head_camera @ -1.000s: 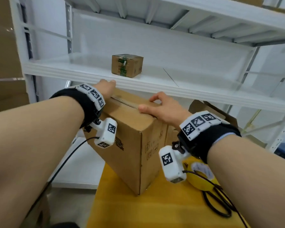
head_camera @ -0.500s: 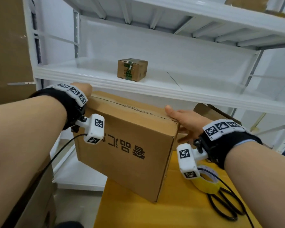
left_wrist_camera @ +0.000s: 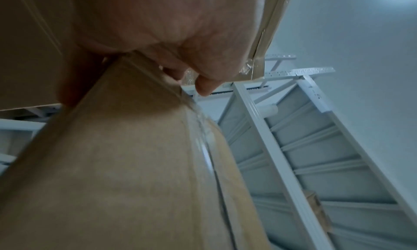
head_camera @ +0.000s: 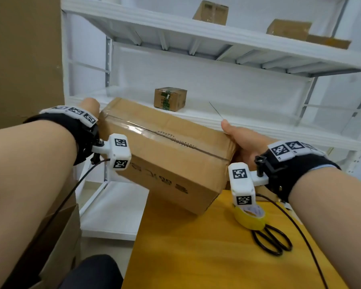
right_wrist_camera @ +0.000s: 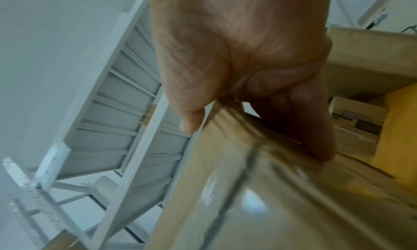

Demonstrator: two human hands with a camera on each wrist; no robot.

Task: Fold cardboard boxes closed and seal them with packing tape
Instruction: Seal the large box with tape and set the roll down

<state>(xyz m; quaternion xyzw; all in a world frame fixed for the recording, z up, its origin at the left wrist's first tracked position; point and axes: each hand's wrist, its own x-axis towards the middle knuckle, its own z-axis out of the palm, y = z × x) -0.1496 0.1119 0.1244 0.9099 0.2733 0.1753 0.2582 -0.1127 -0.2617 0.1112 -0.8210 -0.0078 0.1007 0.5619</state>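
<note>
A brown cardboard box (head_camera: 165, 151), closed and sealed with clear tape along its top seam, hangs tilted in the air above the yellow table (head_camera: 206, 257). My left hand (head_camera: 90, 105) grips its left end, thumb on top and fingers wrapped over the end (left_wrist_camera: 203, 86). My right hand (head_camera: 244, 142) grips the right end, thumb on the top edge and fingers down the end face (right_wrist_camera: 315, 138). The box (left_wrist_camera: 112, 164) fills the left wrist view and the taped box (right_wrist_camera: 259, 191) the right wrist view. A yellow tape roll (head_camera: 250, 217) lies on the table under my right wrist.
Black-handled scissors (head_camera: 271, 240) lie beside the tape roll. A white metal shelf unit (head_camera: 258, 126) stands right behind, with a small taped box (head_camera: 170, 99) on its middle shelf and more boxes (head_camera: 211, 12) higher up. Cardboard cartons (head_camera: 56, 236) stand at lower left.
The box has been lifted off the table and swung up towards the shelf, long side facing me. My hands shifted from its top to its two ends.
</note>
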